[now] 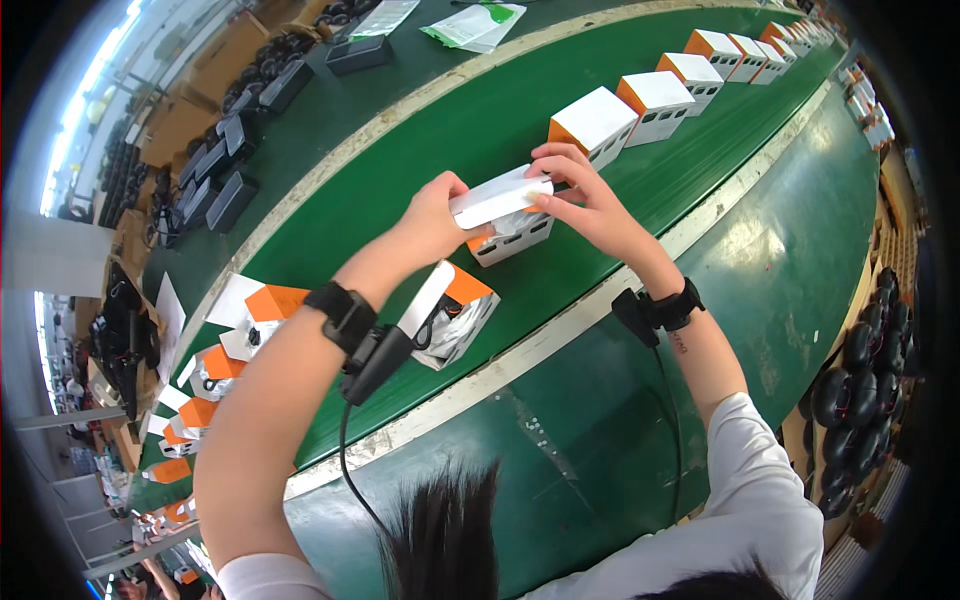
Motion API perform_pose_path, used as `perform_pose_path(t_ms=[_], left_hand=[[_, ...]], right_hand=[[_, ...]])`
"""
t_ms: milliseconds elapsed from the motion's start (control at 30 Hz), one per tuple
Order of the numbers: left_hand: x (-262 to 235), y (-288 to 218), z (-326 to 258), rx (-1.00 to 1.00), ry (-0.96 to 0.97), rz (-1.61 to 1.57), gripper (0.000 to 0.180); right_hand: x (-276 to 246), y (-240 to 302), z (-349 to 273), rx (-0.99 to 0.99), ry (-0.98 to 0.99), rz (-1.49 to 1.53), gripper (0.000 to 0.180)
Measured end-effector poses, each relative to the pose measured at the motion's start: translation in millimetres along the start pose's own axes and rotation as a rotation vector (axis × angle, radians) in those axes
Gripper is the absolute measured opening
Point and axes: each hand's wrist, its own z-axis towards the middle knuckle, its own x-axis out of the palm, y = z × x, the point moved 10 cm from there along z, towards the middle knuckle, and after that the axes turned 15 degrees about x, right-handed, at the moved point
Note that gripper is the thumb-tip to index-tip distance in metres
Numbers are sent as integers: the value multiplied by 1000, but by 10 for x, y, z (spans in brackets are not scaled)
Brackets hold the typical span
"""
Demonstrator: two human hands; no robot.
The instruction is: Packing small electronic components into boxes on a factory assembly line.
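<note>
Between my two hands stands a white and orange cardboard box (520,243) on the green belt, its white top flap (503,200) partly raised. My left hand (438,212) grips the left end of that flap, thumb out of sight. At the flap's right end, my right hand (578,195) has its fingers bent, pinching the edge. Some clear plastic wrapping shows under the flap. Just nearer and to the left, an open box (455,325) reveals a black cable and plastic-wrapped contents.
Closed boxes (592,122) line the belt toward the far right. More open boxes (262,310) stand at left. Dark rectangular devices (232,200) lie on the table beyond the belt. Black round items (850,395) are stacked at right. Cables hang from both wrist straps.
</note>
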Motion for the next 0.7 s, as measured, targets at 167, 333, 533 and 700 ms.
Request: perform_pose_path(t_ms=[167, 333, 533, 700], left_hand=[[129, -306, -79, 13, 318, -61, 82], [180, -568, 66, 73, 299, 170, 80], [285, -761, 221, 181, 381, 516, 60], [341, -690, 256, 139, 374, 422, 48]], right_hand=[[-45, -26, -60, -18, 98, -128, 27], [-109, 42, -65, -137, 33, -181, 27], [-214, 16, -44, -98, 21, -140, 26], [-246, -36, -20, -26, 19, -113, 23]])
